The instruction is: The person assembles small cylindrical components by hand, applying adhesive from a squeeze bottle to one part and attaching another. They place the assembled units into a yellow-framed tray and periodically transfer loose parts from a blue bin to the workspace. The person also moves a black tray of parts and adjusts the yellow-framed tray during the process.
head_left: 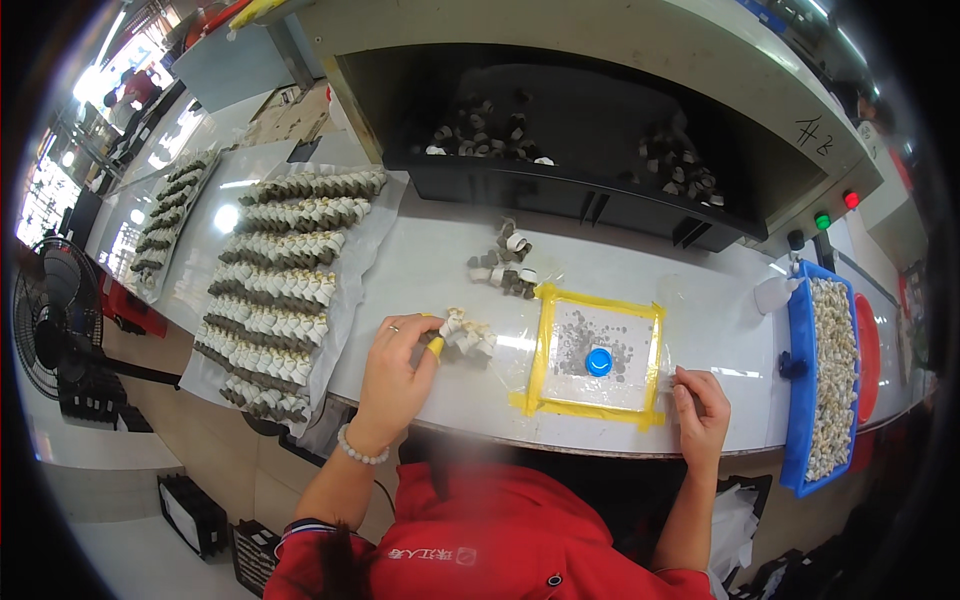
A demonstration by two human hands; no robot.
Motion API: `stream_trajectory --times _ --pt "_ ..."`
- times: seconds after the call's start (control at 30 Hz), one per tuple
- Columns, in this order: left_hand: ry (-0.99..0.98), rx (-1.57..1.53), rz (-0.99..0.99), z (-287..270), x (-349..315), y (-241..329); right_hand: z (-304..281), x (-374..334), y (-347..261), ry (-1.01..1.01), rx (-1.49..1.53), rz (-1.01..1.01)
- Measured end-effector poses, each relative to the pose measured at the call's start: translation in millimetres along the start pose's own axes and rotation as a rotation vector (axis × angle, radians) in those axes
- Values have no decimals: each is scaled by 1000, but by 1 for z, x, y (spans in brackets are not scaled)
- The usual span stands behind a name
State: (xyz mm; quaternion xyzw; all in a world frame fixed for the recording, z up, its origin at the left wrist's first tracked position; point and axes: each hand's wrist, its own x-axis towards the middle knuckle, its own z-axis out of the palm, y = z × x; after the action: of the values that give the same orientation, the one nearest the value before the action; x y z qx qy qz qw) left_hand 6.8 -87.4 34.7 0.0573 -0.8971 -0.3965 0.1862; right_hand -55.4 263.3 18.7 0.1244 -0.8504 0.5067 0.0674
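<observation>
My left hand [398,368], with a yellow cover on the thumb tip, is closed at the left end of a short row of small white-and-grey parts [472,336]. Fingertips and thumb pinch the end part. To the right, a square of yellow tape [541,350] frames a pale sheet spotted with grey dots, and a round blue cap [598,362] sits on it. Beside the frame's right edge is my right hand [702,408], its thumb and forefinger pressed together. What they hold, if anything, is too small to make out. More loose parts [505,265] lie behind the frame.
Rows of similar parts [270,310] lie on a white sheet at left. A machine with a black tray [560,190] of parts spans the back. At right stand a blue bin [797,440] of small pale pieces, a white bottle [773,295] and a red basin [868,350].
</observation>
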Motion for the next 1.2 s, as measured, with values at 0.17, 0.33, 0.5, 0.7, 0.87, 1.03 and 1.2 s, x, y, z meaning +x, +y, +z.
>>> stream_trajectory --times 0.17,0.33,0.5,0.7,0.87,1.03,1.2 --pt "4 -13 19 0 1 -2 -1 0 1 -19 -10 -3" --pt "20 -29 3 3 0 -5 -4 -1 6 -63 -4 -4" --pt "38 99 131 7 0 12 -1 0 3 -16 4 0" --pt "-32 89 109 12 -2 0 0 1 1 0 -1 -12" --pt "-69 135 160 8 -3 3 -1 1 0 -3 6 -6" --pt "-9 214 197 15 -3 2 -1 2 0 -7 0 -5" --pt "50 180 163 18 -2 2 -1 2 0 -5 12 -2"
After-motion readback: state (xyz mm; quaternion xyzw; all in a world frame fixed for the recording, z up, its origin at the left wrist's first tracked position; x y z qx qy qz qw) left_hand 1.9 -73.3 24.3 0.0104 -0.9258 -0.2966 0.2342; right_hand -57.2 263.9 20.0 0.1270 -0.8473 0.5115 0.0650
